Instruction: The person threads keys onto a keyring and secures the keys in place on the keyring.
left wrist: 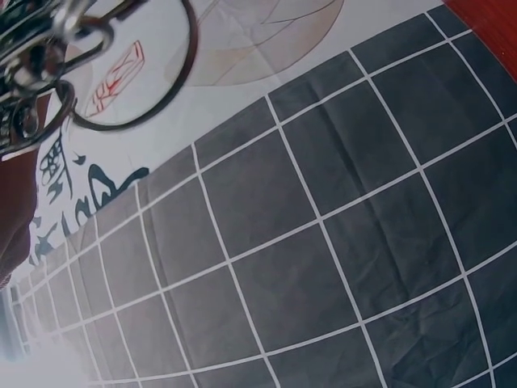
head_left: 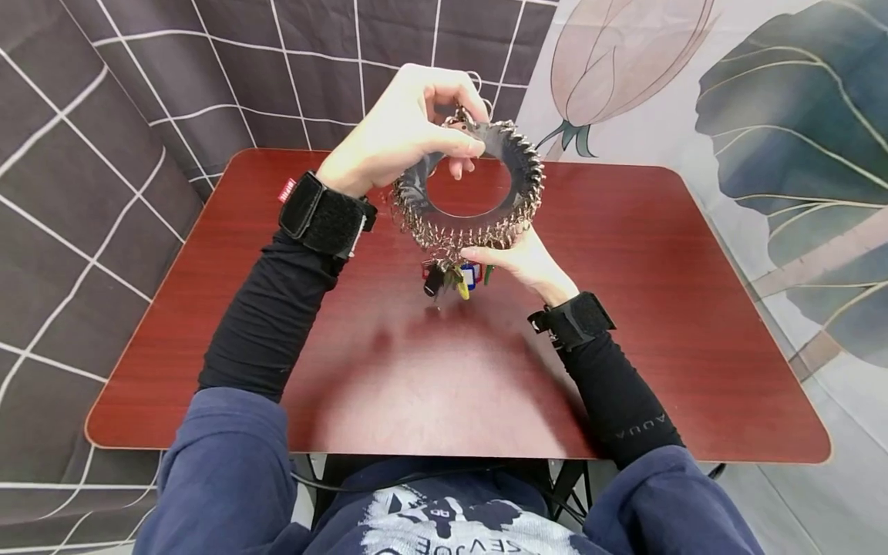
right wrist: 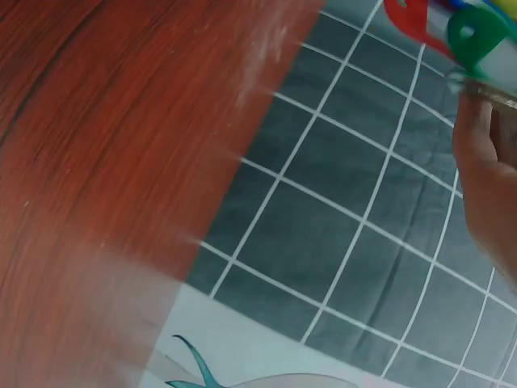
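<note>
A flat grey ring (head_left: 418,196), lined around its rim with small metal clasps, is held up above the table. My left hand (head_left: 398,131) pinches its upper edge, thumb in front. Lower right, my right hand (head_left: 530,266) grips the clasp-lined rim with the thumb across the front and fingers behind. Keys and coloured tags (head_left: 468,276) dangle from the bottom of the ring. In the left wrist view, metal clasps (left wrist: 36,69) and a thin wire loop (left wrist: 194,48) show large. The right wrist view catches a green tag (right wrist: 477,36) and a red tag (right wrist: 408,18) beside my right hand (right wrist: 489,194).
Below the ring lies the reddish-brown table (head_left: 444,370) with rounded corners. A dark checked cloth (head_left: 229,77) hangs behind and to the left. Cloth printed with a flower and leaves (head_left: 624,62) covers the back right. A black cable (head_left: 388,482) runs below the front edge.
</note>
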`<state>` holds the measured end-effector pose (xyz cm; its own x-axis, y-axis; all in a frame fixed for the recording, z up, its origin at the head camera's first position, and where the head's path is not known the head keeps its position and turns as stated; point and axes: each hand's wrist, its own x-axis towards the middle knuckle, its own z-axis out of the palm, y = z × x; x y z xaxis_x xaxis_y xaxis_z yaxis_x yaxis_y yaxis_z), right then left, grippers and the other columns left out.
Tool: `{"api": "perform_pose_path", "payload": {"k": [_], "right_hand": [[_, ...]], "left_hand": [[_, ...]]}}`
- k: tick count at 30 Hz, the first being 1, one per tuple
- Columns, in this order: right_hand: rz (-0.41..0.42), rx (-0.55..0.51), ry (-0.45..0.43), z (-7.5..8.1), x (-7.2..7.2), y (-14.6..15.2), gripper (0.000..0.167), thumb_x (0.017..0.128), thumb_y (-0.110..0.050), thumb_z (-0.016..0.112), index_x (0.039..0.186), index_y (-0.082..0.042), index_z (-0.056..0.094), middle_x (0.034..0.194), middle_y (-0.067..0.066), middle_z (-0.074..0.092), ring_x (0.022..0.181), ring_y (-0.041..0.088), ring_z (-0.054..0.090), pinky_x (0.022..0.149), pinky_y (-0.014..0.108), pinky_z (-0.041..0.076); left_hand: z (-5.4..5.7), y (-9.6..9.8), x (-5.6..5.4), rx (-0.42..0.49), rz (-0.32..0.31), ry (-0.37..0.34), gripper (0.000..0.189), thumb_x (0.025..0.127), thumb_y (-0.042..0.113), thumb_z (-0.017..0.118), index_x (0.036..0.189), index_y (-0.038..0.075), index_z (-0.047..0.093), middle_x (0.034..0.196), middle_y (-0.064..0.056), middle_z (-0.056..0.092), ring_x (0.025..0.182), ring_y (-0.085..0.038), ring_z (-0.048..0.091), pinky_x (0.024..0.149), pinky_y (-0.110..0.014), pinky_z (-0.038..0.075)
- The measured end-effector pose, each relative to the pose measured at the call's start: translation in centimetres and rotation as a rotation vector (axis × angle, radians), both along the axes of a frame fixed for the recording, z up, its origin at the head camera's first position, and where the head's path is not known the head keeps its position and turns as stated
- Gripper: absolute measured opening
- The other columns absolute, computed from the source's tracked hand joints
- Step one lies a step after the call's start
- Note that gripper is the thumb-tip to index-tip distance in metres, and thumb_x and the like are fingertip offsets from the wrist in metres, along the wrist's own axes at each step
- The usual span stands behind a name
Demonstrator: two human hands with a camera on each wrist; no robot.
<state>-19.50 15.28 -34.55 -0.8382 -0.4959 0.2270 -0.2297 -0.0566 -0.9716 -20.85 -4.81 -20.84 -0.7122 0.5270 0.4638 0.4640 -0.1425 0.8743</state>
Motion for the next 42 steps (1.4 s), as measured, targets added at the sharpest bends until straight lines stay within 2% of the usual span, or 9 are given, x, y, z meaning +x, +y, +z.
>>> {"api": "perform_pose_path", "payload": {"k": [2,6,12,18,21,29,42], "right_hand": [[0.007,-0.003,-0.003,0.0,-0.1,0.1,0.055,0.080,0.009,0.068,0.128,-0.012,0.052,0.113,-0.005,0.065,0.102,0.008,0.062,0.093,0.024,0.048],[0.016,0.022,-0.021,-0.1,-0.1,0.4,0.052,0.081,0.008,0.067,0.129,-0.008,0.053,0.113,-0.005,0.066,0.104,0.008,0.062,0.095,0.025,0.048],[0.012,0.091,-0.042,-0.2,0.1,1.0,0.038,0.083,0.003,0.068,0.118,-0.010,0.062,0.102,-0.006,0.071,0.095,0.006,0.064,0.087,0.023,0.050],[0.016,0.104,-0.042,-1.6,-0.7,1.5,0.032,0.083,-0.004,0.071,0.113,-0.011,0.065,0.098,-0.005,0.073,0.088,0.008,0.066,0.078,0.026,0.052],[0.026,0.098,-0.051,-1.8,-0.9,1.6,0.033,0.083,-0.004,0.071,0.115,-0.010,0.064,0.099,-0.003,0.072,0.086,0.009,0.066,0.076,0.027,0.053],[0.005,0.102,-0.037,-1.7,-0.9,1.6,0.042,0.082,-0.004,0.072,0.121,-0.010,0.060,0.108,-0.003,0.071,0.101,0.010,0.065,0.091,0.026,0.050],[0.013,0.084,-0.033,-1.7,-0.8,1.7,0.048,0.080,-0.002,0.073,0.125,-0.012,0.057,0.111,-0.003,0.069,0.101,0.009,0.063,0.091,0.025,0.049]], "left_hand": [[0.2,0.0,0.0,0.000,-0.001,-0.006,0.008,0.077,-0.013,0.067,0.083,-0.008,0.066,0.074,-0.015,0.061,0.046,-0.023,0.058,0.050,-0.033,0.051],[0.4,0.0,0.1,-0.015,0.008,-0.031,0.010,0.076,-0.013,0.068,0.082,-0.006,0.066,0.072,-0.013,0.062,0.046,-0.023,0.059,0.051,-0.031,0.051],[0.3,-0.1,0.2,-0.048,0.037,-0.047,0.011,0.076,-0.012,0.069,0.083,-0.003,0.066,0.070,-0.012,0.062,0.046,-0.023,0.059,0.053,-0.030,0.052],[0.3,-0.1,0.3,-0.048,0.037,-0.058,0.012,0.076,-0.011,0.070,0.083,-0.003,0.066,0.072,-0.012,0.063,0.047,-0.024,0.059,0.053,-0.031,0.052],[0.3,-0.1,0.2,-0.036,0.028,-0.063,0.012,0.076,-0.011,0.069,0.083,-0.003,0.067,0.074,-0.012,0.063,0.048,-0.024,0.059,0.053,-0.031,0.052],[0.5,0.1,0.2,-0.034,0.023,-0.068,0.012,0.075,-0.012,0.069,0.083,-0.004,0.066,0.073,-0.012,0.062,0.047,-0.023,0.059,0.053,-0.031,0.052],[0.5,0.2,0.3,-0.030,0.018,-0.069,0.012,0.075,-0.012,0.069,0.082,-0.003,0.066,0.070,-0.012,0.063,0.047,-0.022,0.059,0.052,-0.031,0.052]]}}
